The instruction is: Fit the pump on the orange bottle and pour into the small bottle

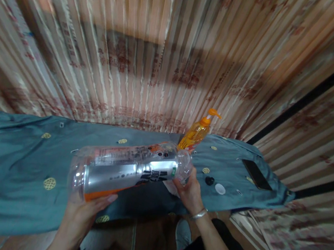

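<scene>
A large clear plastic bottle point(128, 169) with a silver and orange label lies sideways in the air between my hands, above the cloth-covered surface. My left hand point(85, 209) holds its wide base end from below, the thumb along the orange strip. Around the narrower neck end is my right hand point(190, 190), with a silver bracelet at the wrist. Some of the fingers are hidden behind the bottle. Just beyond the neck end stands an orange pump bottle point(195, 133), its lower part partly hidden.
A teal patterned cloth point(23, 153) covers the long surface. On its right lie a dark phone point(256, 174), a small black object point(209, 180) and a white round piece point(220, 189). Pleated curtains point(152, 55) hang behind and at the right. A shoe point(183, 235) shows below.
</scene>
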The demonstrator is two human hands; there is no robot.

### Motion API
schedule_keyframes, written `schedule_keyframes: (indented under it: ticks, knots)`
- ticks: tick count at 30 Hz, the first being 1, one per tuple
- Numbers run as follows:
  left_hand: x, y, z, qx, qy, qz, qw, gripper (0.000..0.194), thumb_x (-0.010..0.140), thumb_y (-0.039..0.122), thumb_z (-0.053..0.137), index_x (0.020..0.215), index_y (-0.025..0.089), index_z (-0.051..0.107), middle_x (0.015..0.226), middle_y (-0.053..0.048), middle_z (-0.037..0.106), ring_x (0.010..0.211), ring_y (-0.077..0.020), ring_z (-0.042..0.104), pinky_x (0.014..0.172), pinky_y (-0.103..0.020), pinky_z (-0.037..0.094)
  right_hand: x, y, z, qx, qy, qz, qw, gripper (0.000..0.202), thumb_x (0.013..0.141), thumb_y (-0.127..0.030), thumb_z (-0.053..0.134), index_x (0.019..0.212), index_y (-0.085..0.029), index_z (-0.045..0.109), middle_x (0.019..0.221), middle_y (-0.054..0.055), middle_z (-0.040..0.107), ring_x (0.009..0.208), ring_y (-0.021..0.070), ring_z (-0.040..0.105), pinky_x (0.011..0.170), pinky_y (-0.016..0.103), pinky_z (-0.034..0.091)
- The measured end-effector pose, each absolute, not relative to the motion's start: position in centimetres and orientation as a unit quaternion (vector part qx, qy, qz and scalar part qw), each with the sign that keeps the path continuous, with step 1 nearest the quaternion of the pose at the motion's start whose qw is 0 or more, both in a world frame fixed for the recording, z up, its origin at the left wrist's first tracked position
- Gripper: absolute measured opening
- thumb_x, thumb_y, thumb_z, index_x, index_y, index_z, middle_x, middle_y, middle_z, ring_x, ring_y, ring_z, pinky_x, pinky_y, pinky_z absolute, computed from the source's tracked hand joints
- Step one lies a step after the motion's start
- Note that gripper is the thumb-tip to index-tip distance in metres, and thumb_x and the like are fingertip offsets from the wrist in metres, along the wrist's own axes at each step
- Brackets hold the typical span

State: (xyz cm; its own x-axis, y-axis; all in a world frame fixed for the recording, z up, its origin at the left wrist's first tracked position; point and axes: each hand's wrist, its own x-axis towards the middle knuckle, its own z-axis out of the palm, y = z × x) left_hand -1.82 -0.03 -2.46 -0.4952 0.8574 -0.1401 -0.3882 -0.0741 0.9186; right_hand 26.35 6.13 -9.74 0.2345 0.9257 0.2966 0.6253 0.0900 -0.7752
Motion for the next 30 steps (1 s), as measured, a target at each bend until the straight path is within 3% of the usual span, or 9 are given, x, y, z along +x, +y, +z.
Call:
schedule_keyframes:
  ticks: [4, 10, 14, 18, 22, 25, 30]
  knots:
    - [-1.71, -0.23, -1.76, 0.219, 0.506, 0.693, 0.465, 0.098, 0.032, 0.024, 0.107, 0.123, 0.025, 0.069, 0.123, -0.004, 0.076, 0.107, -0.0278, 0.076, 0.080, -0.029, 0.067, 26.29, 6.18, -9.71, -0.656, -0.593, 0.173, 0.434, 0.058, 0.084, -0.056, 0.067, 0.131, -0.023, 0.057, 0.103, 0.010, 0.085, 0.091, 0.0342, 0.084, 0.074, 0.041, 0.064]
    - [-1.98, -0.18, -1.80, 0.253, 0.516, 0.680, 0.455, 0.101, 0.035, 0.033, 0.107, 0.129, 0.025, 0.069, 0.120, -0.003, 0.079, 0.109, -0.0284, 0.076, 0.090, -0.032, 0.065, 26.20, 6.19, -9.55, -0.664, -0.583, 0.186, 0.428, 0.062, 0.082, -0.057, 0.067, 0.133, -0.022, 0.057, 0.103, 0.012, 0.085, 0.092, 0.0359, 0.084, 0.076, 0.042, 0.065]
    - [-1.97, -0.21, -1.67, 0.236, 0.523, 0.677, 0.461, 0.098, 0.035, 0.026, 0.105, 0.126, 0.027, 0.069, 0.106, 0.000, 0.078, 0.101, -0.0282, 0.076, 0.084, -0.034, 0.067, 26.17, 6.14, -9.56, -0.652, -0.589, 0.187, 0.439, 0.061, 0.082, -0.057, 0.067, 0.131, -0.022, 0.057, 0.104, 0.012, 0.085, 0.092, 0.0352, 0.084, 0.076, 0.041, 0.065]
    - [-1.89, -0.34, -1.46, 0.241, 0.520, 0.675, 0.465, 0.098, 0.035, 0.027, 0.106, 0.126, 0.026, 0.069, 0.097, 0.001, 0.077, 0.104, -0.0308, 0.076, 0.088, -0.038, 0.066, 26.15, 6.13, -9.54, -0.653, -0.586, 0.183, 0.443, 0.058, 0.082, -0.056, 0.067, 0.128, -0.023, 0.058, 0.101, 0.011, 0.085, 0.090, 0.0345, 0.084, 0.072, 0.039, 0.064]
    - [-1.76, -0.37, -1.41, 0.223, 0.508, 0.689, 0.466, 0.098, 0.032, 0.026, 0.107, 0.123, 0.026, 0.070, 0.100, 0.000, 0.076, 0.092, -0.0257, 0.076, 0.077, -0.032, 0.067, 26.14, 6.14, -9.48, -0.646, -0.589, 0.193, 0.446, 0.057, 0.082, -0.054, 0.068, 0.130, -0.024, 0.057, 0.106, 0.011, 0.085, 0.094, 0.0338, 0.084, 0.074, 0.039, 0.065]
    - [-1.74, -0.28, -1.49, 0.227, 0.506, 0.696, 0.455, 0.091, 0.033, 0.026, 0.108, 0.117, 0.026, 0.071, 0.098, 0.001, 0.074, 0.100, -0.0284, 0.076, 0.076, -0.031, 0.067, 26.11, 6.13, -9.48, -0.646, -0.588, 0.194, 0.446, 0.055, 0.083, -0.054, 0.067, 0.128, -0.025, 0.056, 0.105, 0.010, 0.084, 0.093, 0.0336, 0.084, 0.073, 0.039, 0.065]
    - [-1.97, -0.12, -1.98, 0.250, 0.512, 0.688, 0.450, 0.093, 0.035, 0.035, 0.108, 0.120, 0.026, 0.071, 0.098, 0.001, 0.074, 0.121, -0.0328, 0.072, 0.092, -0.033, 0.064, 26.03, 6.09, -9.43, -0.655, -0.586, 0.195, 0.436, 0.056, 0.083, -0.053, 0.066, 0.129, -0.024, 0.056, 0.104, 0.011, 0.084, 0.094, 0.0348, 0.084, 0.076, 0.041, 0.065]
